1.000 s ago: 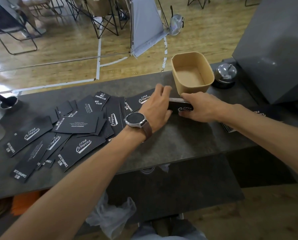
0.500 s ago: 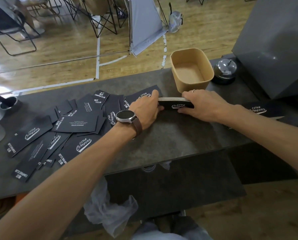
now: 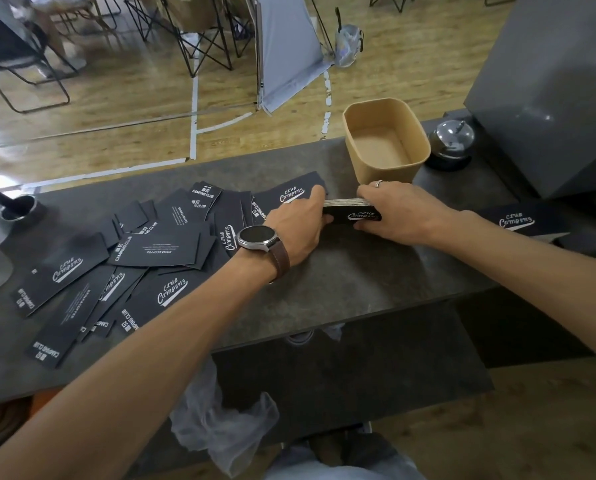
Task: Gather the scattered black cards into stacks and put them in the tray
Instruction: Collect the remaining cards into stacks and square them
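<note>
A dark stone counter (image 3: 341,282) runs across the frame, its near edge cutting diagonally from lower left to right above a wooden floor. At far left a black cup (image 3: 17,207) stands near the counter's back edge. Scattered black cards (image 3: 123,268) overlap across the left half, reaching close to the near edge; legible print reads "Club Camping", "CAMPING CLUB" and "DRINK&COFFEE". Bare counter lies open toward the near edge below the hands. The left hand (image 3: 298,225), a watch (image 3: 256,238) on its wrist, presses curled fingers against one end of a squared stack of cards (image 3: 352,213) marked "Club Camping"; the right hand (image 3: 398,213) grips the other end. Just behind, the tan tray (image 3: 381,174) sits at the back edge, a chrome bell (image 3: 452,140) beside it. At right another "Club Camping" card (image 3: 518,221) lies beside a grey box (image 3: 549,91).
</note>
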Demonstrator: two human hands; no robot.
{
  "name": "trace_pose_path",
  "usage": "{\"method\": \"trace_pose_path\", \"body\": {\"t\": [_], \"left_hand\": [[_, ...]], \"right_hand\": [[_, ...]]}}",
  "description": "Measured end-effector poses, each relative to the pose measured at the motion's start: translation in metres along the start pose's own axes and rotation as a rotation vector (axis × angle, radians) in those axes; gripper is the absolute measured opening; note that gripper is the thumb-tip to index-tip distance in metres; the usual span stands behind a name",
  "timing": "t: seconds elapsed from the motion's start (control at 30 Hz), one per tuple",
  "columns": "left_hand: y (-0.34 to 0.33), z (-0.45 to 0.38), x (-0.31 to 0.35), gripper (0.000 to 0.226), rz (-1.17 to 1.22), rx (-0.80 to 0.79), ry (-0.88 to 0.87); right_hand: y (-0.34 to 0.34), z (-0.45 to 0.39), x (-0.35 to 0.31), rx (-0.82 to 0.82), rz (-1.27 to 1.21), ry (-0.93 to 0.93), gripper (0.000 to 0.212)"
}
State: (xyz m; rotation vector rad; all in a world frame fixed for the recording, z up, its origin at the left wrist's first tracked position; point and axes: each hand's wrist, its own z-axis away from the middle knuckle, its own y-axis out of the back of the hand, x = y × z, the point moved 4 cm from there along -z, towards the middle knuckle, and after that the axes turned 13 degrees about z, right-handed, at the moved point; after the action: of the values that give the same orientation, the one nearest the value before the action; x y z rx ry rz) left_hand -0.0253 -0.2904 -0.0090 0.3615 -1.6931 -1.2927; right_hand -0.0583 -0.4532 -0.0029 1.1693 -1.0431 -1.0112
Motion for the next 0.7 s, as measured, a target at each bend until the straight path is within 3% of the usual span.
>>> {"method": "trace_pose_path", "body": {"t": [0.13, 0.27, 0.37, 0.53, 0.7], "left_hand": [[0.006, 0.001, 0.003, 0.025, -0.041, -0.015, -0.027], [0.021, -0.004, 0.008, 0.026, -0.015, -0.025, -0.024], [0.031, -0.01, 0.023, 0.025, 0.049, -0.149, -0.039], [0.033, -0.012, 0.067, 0.026, 0.044, -0.297, -0.093], [0.027, -0.012, 0.12, 0.066, -0.077, -0.012, -0.354]], "right_hand": [[0.012, 0.008, 0.0, -0.017, 0.065, -0.014, 0.036], [0.027, 0.039, 0.0, 0.276, 0.226, -0.044, 0.061], [0.029, 0.066, 0.003, 0.433, 0.374, -0.026, 0.056], [0.041, 0.094, 0.027, 0.331, 0.418, -0.032, 0.045], [0.059, 0.125, 0.079, 0.15, 0.163, -0.052, 0.041]]}}
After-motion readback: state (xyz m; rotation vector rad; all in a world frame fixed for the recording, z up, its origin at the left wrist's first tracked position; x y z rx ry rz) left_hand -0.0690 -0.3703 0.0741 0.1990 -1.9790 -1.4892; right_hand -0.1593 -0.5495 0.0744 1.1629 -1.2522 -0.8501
